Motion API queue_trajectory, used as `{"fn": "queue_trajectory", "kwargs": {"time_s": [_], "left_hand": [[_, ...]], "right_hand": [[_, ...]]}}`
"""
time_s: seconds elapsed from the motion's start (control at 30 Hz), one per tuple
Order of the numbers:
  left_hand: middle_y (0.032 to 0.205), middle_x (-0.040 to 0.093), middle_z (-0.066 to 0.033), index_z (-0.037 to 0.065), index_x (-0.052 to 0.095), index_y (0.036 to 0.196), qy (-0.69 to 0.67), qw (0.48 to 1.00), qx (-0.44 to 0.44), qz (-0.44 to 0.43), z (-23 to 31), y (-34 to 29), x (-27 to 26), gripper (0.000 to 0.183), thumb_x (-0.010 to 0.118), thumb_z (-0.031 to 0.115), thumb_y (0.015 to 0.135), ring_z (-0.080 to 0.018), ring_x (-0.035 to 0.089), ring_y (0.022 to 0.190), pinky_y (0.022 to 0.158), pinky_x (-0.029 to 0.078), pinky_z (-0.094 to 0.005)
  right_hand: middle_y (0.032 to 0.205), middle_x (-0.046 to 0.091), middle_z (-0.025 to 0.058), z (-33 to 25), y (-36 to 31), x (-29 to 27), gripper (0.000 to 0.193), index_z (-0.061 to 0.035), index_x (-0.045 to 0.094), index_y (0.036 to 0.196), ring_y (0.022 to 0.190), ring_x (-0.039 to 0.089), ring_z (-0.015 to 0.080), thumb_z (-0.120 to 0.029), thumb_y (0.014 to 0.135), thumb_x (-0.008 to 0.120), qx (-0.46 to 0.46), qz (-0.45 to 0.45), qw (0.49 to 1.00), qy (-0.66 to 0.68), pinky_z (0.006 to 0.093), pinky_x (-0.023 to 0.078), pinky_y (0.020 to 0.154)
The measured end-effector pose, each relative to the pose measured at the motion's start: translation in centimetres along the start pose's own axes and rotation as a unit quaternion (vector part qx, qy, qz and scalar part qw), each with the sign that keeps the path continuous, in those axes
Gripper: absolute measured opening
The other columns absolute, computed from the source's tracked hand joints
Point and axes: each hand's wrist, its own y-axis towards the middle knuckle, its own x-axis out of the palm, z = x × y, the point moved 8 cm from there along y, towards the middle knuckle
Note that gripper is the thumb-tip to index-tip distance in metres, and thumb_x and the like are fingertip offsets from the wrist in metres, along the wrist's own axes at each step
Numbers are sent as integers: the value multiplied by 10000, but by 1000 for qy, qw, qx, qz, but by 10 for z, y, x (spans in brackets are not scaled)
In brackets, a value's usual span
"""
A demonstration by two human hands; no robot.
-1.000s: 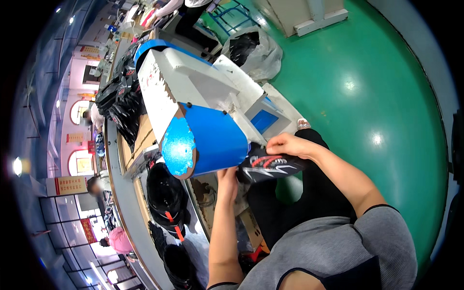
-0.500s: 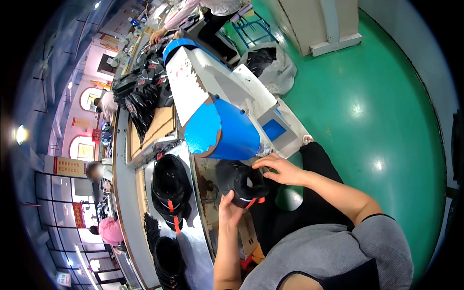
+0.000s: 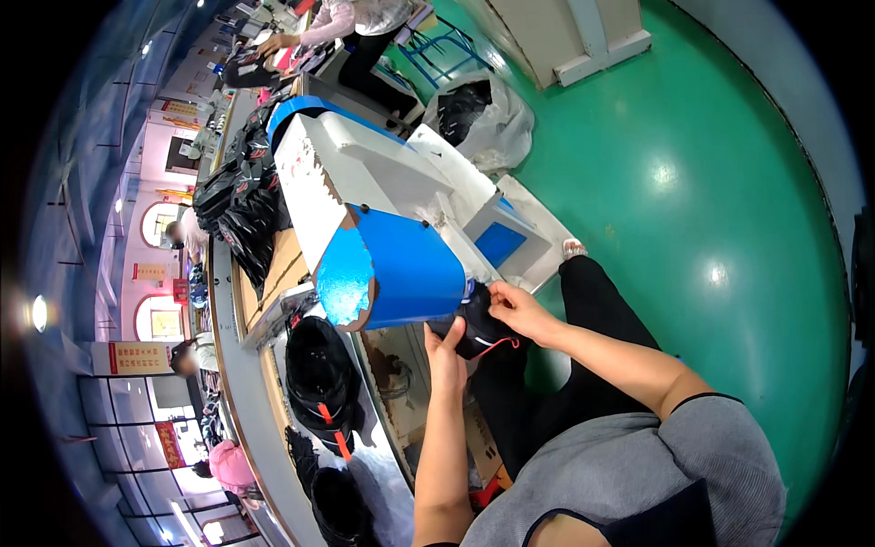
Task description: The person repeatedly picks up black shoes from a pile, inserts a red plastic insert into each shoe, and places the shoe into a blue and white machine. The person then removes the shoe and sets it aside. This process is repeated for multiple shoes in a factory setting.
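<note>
A black shoe upper (image 3: pixel 478 339) with a red loop at its edge is held up against the end of a blue and white machine (image 3: pixel 415 264). My left hand (image 3: pixel 446 357) grips its near left side, thumb on top. The fingers of my right hand (image 3: pixel 518 310) are bent and pinch the upper's right edge close to the machine. Part of the upper is hidden behind the machine head and my fingers. To the left, black uppers (image 3: pixel 321 365) with red tabs stand on the bench, and another dark upper (image 3: pixel 342 506) lies nearer to me.
Black uppers (image 3: pixel 244 196) are heaped on the bench beyond the machine. A clear plastic bag (image 3: pixel 501 128) with black pieces stands on the green floor (image 3: pixel 674 219). A co-worker's hand (image 3: pixel 278 42) is at the far bench, near a blue stool (image 3: pixel 442 55).
Both hands have brought the upper forward and turned it against the machine; its opening no longer faces me. My right hand has closed from spread fingers to a pinch. The view has shifted.
</note>
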Motion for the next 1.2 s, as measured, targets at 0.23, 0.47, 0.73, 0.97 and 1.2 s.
{"fn": "queue_trajectory", "kwargs": {"time_s": [0.23, 0.47, 0.73, 0.97, 1.2], "left_hand": [[1050, 595, -65, 11, 557, 1138, 76, 995, -8, 72, 7, 31, -5, 305, 607, 108, 854, -196, 567, 964, 853, 457, -321], [1156, 566, -104, 33, 523, 1196, 31, 996, -73, 37, -11, 49, -5, 381, 603, 172, 852, -217, 565, 1027, 907, 461, -370], [1161, 530, -106, 44, 402, 1284, -32, 992, -4, 119, -9, 12, 2, 368, 431, -21, 924, -219, 566, 1047, 888, 498, -351], [1243, 493, -111, 52, 313, 1343, 20, 999, -28, -20, -4, -46, 2, 545, 584, 9, 872, -221, 511, 1134, 941, 448, -364], [1202, 513, -142, -63, 287, 1317, 151, 988, 9, -5, -8, -119, -34, 726, 740, 45, 760, -186, 517, 1083, 957, 408, -295]], "right_hand": [[750, 481, -14, -5, 7, -5, 153, -22, 501, 900, 698, 437, 64, -91, 857, 631, -20, 84, 995, -45, 224, 377, 648], [732, 507, 25, -15, 17, -9, 183, -9, 475, 919, 681, 473, 102, -78, 843, 627, -9, 89, 994, -65, 263, 405, 637], [748, 564, 71, -28, 22, -8, 216, 11, 505, 960, 676, 542, 142, -89, 827, 642, -64, 77, 988, -114, 292, 441, 621], [747, 427, -44, -9, -25, 0, 176, -44, 488, 959, 689, 391, 38, -125, 883, 624, -2, 18, 999, -30, 205, 336, 608], [821, 586, 59, -39, -63, 40, 360, -59, 493, 1115, 749, 558, 147, -278, 867, 637, -107, -54, 971, -207, 300, 422, 651]]}}
